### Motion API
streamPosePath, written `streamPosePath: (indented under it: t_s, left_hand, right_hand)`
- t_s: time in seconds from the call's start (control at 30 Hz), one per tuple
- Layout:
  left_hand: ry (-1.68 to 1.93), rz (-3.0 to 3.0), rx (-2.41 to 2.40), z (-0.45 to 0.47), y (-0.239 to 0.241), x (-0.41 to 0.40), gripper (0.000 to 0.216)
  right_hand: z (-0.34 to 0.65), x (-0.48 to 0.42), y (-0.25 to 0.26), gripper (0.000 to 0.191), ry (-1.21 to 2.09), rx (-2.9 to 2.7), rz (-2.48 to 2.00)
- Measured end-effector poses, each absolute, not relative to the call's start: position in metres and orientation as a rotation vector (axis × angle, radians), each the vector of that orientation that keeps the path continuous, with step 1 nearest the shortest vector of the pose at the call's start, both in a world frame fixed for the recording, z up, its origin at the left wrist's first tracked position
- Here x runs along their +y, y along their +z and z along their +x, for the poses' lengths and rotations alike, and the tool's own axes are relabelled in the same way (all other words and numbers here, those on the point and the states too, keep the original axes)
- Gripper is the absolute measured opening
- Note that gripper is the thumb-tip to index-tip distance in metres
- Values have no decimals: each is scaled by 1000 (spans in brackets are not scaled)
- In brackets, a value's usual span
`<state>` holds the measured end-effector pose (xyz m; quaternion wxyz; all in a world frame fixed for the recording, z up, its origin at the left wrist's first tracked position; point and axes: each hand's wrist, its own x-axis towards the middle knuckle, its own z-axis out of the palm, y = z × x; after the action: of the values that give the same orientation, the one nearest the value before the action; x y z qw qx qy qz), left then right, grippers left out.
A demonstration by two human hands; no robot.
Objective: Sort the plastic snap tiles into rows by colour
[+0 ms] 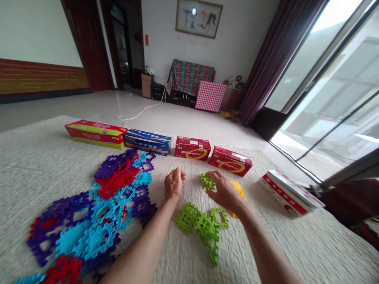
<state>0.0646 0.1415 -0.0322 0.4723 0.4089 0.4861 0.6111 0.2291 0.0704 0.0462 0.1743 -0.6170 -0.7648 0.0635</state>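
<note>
My left hand [174,184] is closed in a loose fist above the carpet, with nothing showing in it. To its right, my right hand [223,191] has its fingers and thumb around the right side of a small green interlocking plastic tile [206,181]. Several more green tiles [201,221] lie in an overlapping cluster on the carpet between my forearms. Yellow tiles [237,189] are partly hidden behind my right hand. Left of my left arm spreads a large pile of purple tiles [79,207], light blue tiles [99,240] and red tiles [120,181].
Behind the tiles stands a row of boxes: a red and green box [96,133], a blue box [148,142] and two red boxes [192,148]. A white and red box [290,193] sits at the right. A white cable [145,109] crosses the floor beyond the carpet [251,248].
</note>
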Motion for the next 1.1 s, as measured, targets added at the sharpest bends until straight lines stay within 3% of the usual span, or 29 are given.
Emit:
streamPosePath:
  t_s: [0.2, 0.53, 0.83, 1.1]
  left_hand:
    - [1498, 991, 1187, 65, -29, 139, 43]
    - [1485, 1008, 1219, 65, -29, 139, 39]
    - [1489, 1018, 1197, 65, -28, 138, 39]
    - [1494, 1009, 1191, 65, -28, 138, 41]
  right_hand:
    - [249, 88, 32, 47, 64, -2106, -1719]
    - [222, 38, 33, 37, 358, -2233, -1643]
    - [232, 59, 7, 56, -88, -1988, -1609]
    - [231, 61, -7, 60, -199, -2067, -1657]
